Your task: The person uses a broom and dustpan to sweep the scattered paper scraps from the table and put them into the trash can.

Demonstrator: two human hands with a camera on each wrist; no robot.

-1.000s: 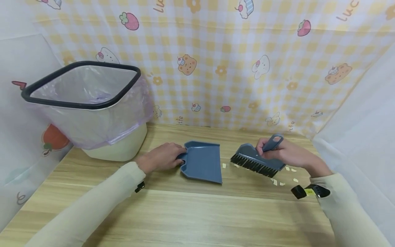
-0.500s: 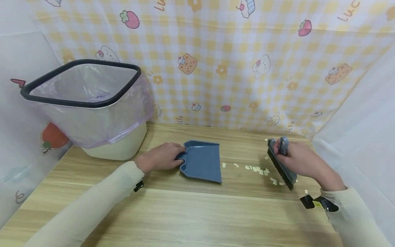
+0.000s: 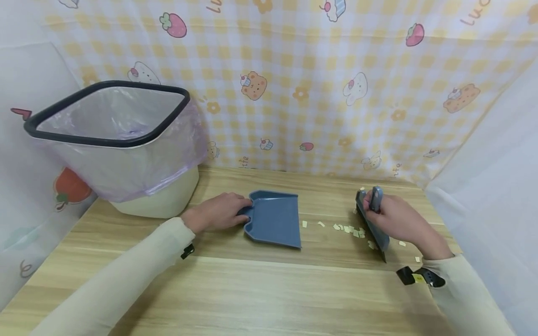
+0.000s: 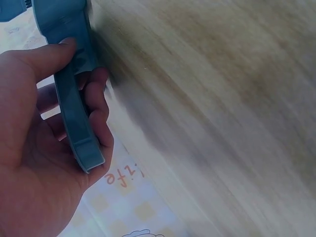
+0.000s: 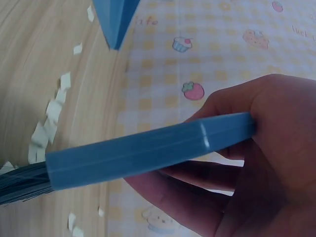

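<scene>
My left hand [image 3: 222,212] grips the handle of a blue-grey dustpan [image 3: 275,220], which lies on the table with its wide lip facing right. In the left wrist view, fingers and thumb wrap around the dustpan's handle [image 4: 79,118]. My right hand [image 3: 392,215] holds a hand brush [image 3: 373,228] of the same colour, tilted, its dark bristles [image 5: 22,183] down at the tabletop. Small pale paper scraps [image 3: 349,229] lie between brush and dustpan lip. A few more scraps [image 3: 402,243] are scattered to the right of the brush.
A cream trash bin [image 3: 176,193] with a black rim and a purple-tinted liner bag stands at the back left. The wood-grain table [image 3: 260,294] meets a yellow checked cloth [image 3: 286,121] behind. White cloth [image 3: 500,154] hangs along the right side.
My right hand first lifted the brush rightward past the scraps and turned it steeper, then brought it slightly back left. The left hand and dustpan have stayed in place.
</scene>
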